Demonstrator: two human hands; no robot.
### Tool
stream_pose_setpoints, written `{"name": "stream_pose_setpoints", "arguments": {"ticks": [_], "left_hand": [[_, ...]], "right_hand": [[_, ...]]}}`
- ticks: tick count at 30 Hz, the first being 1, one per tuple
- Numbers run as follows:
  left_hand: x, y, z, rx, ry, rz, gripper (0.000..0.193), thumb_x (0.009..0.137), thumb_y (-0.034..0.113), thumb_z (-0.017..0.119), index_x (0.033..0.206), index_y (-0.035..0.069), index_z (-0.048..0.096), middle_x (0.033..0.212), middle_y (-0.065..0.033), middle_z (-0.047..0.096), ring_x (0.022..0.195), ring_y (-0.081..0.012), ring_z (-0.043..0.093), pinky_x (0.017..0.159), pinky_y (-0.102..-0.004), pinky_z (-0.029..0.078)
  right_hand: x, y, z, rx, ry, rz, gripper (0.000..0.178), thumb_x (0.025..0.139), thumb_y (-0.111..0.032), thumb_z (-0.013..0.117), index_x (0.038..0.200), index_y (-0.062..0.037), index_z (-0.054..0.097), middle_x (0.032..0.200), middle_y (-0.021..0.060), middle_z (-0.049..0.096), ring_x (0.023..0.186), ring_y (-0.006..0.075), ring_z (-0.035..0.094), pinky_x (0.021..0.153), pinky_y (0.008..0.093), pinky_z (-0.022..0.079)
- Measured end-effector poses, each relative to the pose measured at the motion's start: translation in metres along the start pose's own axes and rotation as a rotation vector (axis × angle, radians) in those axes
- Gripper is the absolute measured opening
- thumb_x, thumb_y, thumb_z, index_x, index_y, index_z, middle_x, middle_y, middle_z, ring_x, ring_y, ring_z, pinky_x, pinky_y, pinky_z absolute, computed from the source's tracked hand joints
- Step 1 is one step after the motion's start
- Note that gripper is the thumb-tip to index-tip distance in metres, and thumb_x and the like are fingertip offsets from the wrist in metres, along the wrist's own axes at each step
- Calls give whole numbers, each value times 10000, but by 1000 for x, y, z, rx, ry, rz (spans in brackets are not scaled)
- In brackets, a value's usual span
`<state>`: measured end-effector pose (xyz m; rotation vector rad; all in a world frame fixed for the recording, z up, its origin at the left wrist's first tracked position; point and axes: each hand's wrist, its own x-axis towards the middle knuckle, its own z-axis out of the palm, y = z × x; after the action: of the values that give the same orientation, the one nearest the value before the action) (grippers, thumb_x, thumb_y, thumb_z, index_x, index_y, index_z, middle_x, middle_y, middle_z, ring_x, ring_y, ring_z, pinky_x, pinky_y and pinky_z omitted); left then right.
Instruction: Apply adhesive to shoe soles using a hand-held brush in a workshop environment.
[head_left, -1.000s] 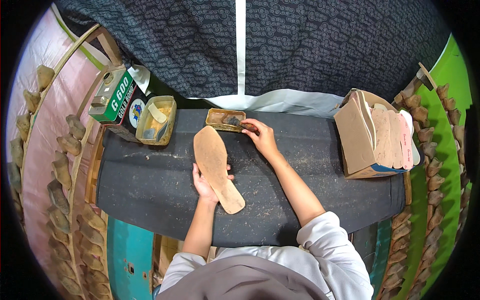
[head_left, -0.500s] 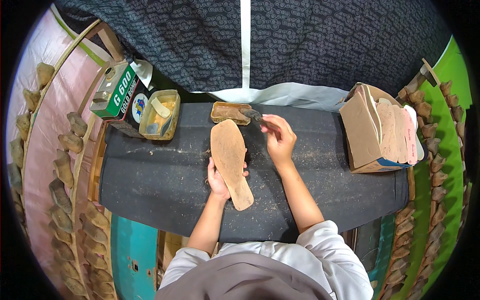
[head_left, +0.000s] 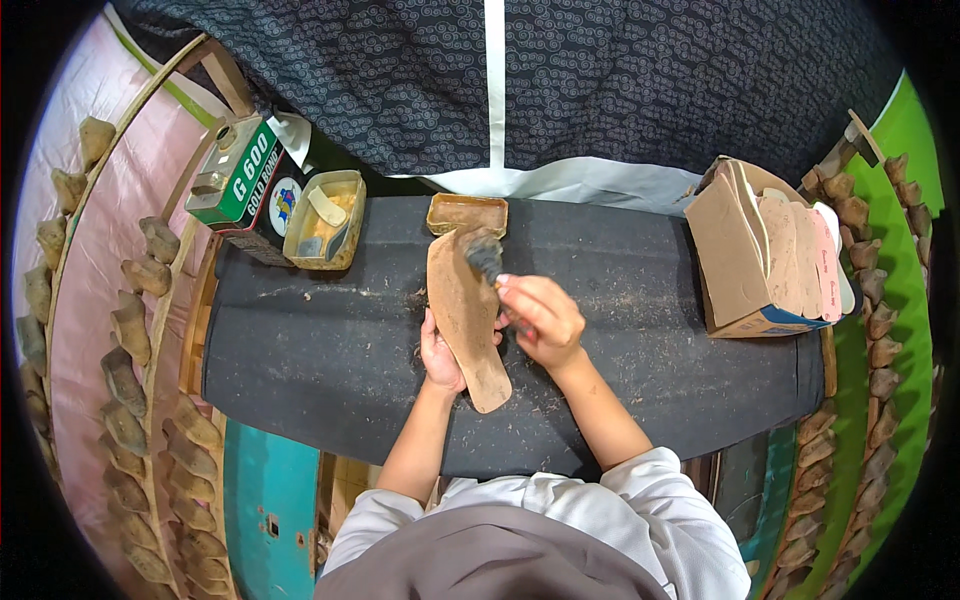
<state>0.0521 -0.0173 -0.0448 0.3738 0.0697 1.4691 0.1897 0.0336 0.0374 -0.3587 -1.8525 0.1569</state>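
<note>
My left hand (head_left: 441, 356) grips a tan shoe insole (head_left: 462, 315) from below, with the thumb at its left edge and fingertips showing at its right edge. The wide end of the insole points away from me and looks darker and wet near the top. In my right hand (head_left: 545, 318) is a brush with dark, clumped bristles (head_left: 485, 254), its handle mostly covered by my fingers. Those bristles lie against the upper right part of the insole. Just beyond the insole stands a small rectangular tray (head_left: 467, 203) with brownish stuff in it.
On the left of the black-covered table (head_left: 620, 290) stand a green and black metal can (head_left: 238, 185) and a yellowish tub (head_left: 345, 250) holding small flat pieces. A cardboard box (head_left: 735, 265) full of insoles is at the right. Racks of shoe lasts (head_left: 128, 325) line both sides.
My right hand has brought the brush from the tray down onto the insole's wide end. The insole has tilted a little and a dark wet patch shows on it.
</note>
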Motion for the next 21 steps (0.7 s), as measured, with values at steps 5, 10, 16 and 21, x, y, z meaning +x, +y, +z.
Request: {"name": "stream_pose_setpoints", "arguments": {"ticks": [5, 10, 16, 21], "left_hand": [[1, -1, 15, 95, 569, 69, 717, 874, 614, 251, 1274, 47, 431, 1123, -153, 571, 945, -278, 590, 778, -387, 474], [-3, -1, 0, 168, 190, -20, 694, 879, 599, 257, 1270, 55, 435, 1088, -153, 585, 876, -274, 605, 726, -376, 500], [-9, 2, -8, 6, 46, 1, 616, 909, 543, 257, 1293, 91, 424, 1208, -103, 537, 1031, -259, 560, 855, -393, 467], [-4, -5, 25, 244, 419, 77, 583, 910, 561, 247, 1202, 123, 499, 1030, -36, 592, 861, -147, 587, 688, -281, 494]], "right_hand": [[-7, -12, 6, 231, -72, -29, 404, 540, 37, 666, 942, 2, 641, 984, 142, 641, 831, 271, 644, 683, 342, 539], [4, -1, -3, 52, 86, 127, 453, 548, 91, 668, 981, -34, 627, 985, 117, 652, 849, 260, 647, 687, 320, 542], [13, -11, -2, 109, -96, -116, 385, 560, 2, 687, 940, 7, 625, 978, 141, 638, 825, 280, 644, 712, 340, 541], [20, -9, -7, 27, -90, -165, 267, 625, -41, 668, 884, 7, 631, 939, 129, 634, 770, 268, 642, 661, 329, 535]]}}
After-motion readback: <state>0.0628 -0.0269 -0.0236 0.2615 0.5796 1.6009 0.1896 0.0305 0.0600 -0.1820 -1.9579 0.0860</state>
